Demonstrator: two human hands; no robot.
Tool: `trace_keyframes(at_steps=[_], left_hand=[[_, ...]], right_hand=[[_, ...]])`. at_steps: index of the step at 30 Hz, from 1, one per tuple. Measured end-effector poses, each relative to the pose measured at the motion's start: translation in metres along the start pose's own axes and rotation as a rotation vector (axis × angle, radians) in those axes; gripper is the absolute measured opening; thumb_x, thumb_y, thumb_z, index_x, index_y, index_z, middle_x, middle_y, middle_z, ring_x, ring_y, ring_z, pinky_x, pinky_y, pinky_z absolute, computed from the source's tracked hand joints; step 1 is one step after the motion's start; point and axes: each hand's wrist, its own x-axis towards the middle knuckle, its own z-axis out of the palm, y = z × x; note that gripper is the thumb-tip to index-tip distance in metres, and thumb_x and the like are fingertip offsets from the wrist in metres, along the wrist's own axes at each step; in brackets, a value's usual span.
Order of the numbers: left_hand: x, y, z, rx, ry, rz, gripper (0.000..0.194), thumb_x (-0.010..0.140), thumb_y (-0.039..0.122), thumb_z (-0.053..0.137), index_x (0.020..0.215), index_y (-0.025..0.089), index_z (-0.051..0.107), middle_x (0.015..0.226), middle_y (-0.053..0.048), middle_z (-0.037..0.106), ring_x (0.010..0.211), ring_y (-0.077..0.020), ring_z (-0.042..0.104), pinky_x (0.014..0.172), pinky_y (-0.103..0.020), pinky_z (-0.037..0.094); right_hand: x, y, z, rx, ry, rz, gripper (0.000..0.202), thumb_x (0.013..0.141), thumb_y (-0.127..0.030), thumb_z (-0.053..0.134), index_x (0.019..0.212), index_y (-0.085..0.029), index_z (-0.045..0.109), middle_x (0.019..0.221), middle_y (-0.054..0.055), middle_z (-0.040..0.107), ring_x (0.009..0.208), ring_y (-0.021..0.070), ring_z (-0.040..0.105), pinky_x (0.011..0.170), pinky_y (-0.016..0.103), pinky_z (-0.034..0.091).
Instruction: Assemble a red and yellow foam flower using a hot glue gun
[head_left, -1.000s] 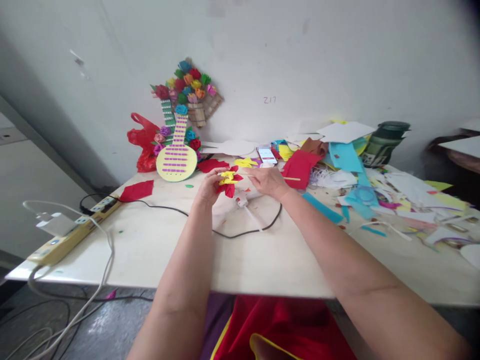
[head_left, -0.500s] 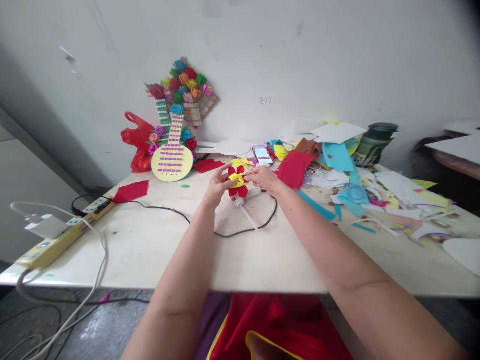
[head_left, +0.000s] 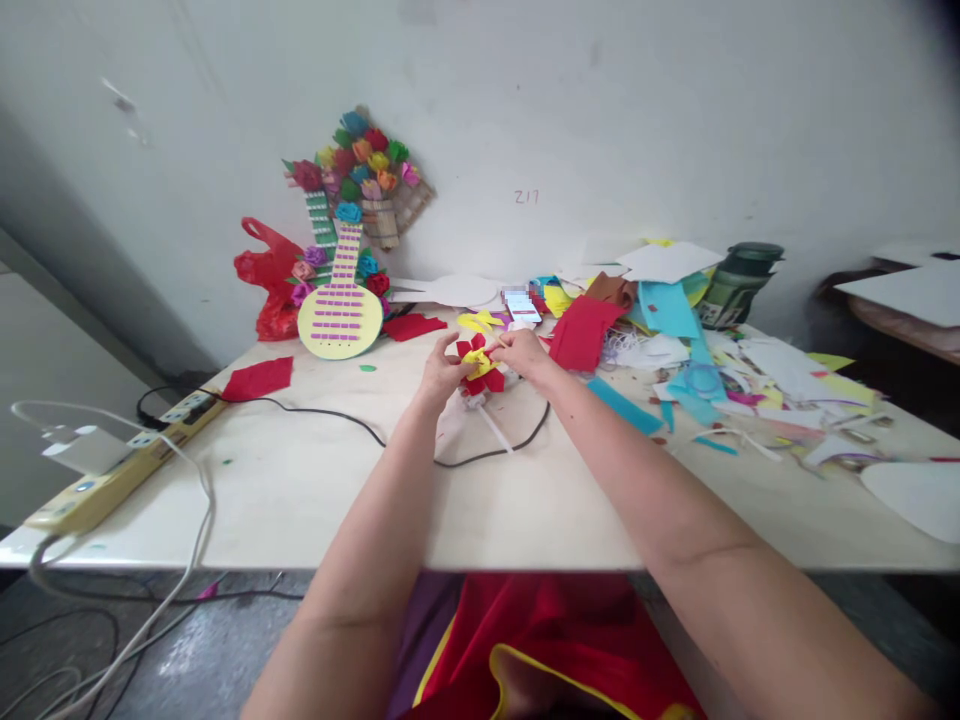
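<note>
A paper flower with red petals and a yellow middle is held over the table by my left hand, its thumb and fingers closed at the flower's left side. From the right, my right hand pinches close to the yellow middle; whatever is between those fingertips is too small to make out. Just behind the flower lies a yellow paper piece. Below it, a pale strip or stick points toward me from a whitish object, partly hidden under the flower. A black cable loops around in front.
Toward the left stand a yellow paper guitar, a red plastic bag and a power strip. A phone lies behind my hands. Red paper, many scraps and a green bottle crowd the right side.
The flower has turned and tilted slightly in my left hand, uncovering the yellow piece behind it. My right fingers stay close to its middle. The whole view has shifted a little.
</note>
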Motion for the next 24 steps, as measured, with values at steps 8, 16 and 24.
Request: trace_keyframes(at_steps=[8, 16, 24], left_hand=[[0.000, 0.004, -0.010, -0.128, -0.021, -0.076, 0.054, 0.061, 0.038, 0.064, 0.112, 0.020, 0.058, 0.076, -0.002, 0.063, 0.063, -0.0159, 0.059, 0.055, -0.027, 0.047], [-0.004, 0.005, -0.015, 0.013, -0.026, -0.086, 0.035, 0.055, 0.045, 0.073, 0.064, 0.013, 0.066, 0.060, -0.005, 0.061, 0.056, -0.0138, 0.055, 0.048, -0.023, 0.039], [0.011, -0.003, -0.021, -0.200, 0.253, 0.045, 0.037, 0.054, 0.048, 0.074, 0.064, 0.015, 0.062, 0.058, -0.002, 0.058, 0.054, -0.0131, 0.055, 0.048, -0.024, 0.043]], right_hand=[[0.000, 0.004, -0.005, 0.093, -0.073, -0.022, 0.020, 0.059, -0.028, 0.058, 0.069, -0.013, 0.067, 0.049, -0.006, 0.044, 0.050, 0.0084, 0.036, 0.049, 0.023, 0.027], [-0.008, -0.008, -0.004, 0.127, -0.230, -0.115, 0.009, 0.057, -0.023, 0.062, 0.059, -0.015, 0.061, 0.051, -0.006, 0.047, 0.054, 0.0085, 0.041, 0.051, 0.022, 0.030], [-0.009, -0.006, -0.003, 0.509, -0.119, 0.125, 0.029, 0.071, -0.044, 0.061, 0.068, -0.016, 0.053, 0.059, 0.000, 0.058, 0.038, 0.0034, 0.025, 0.038, 0.022, 0.017]])
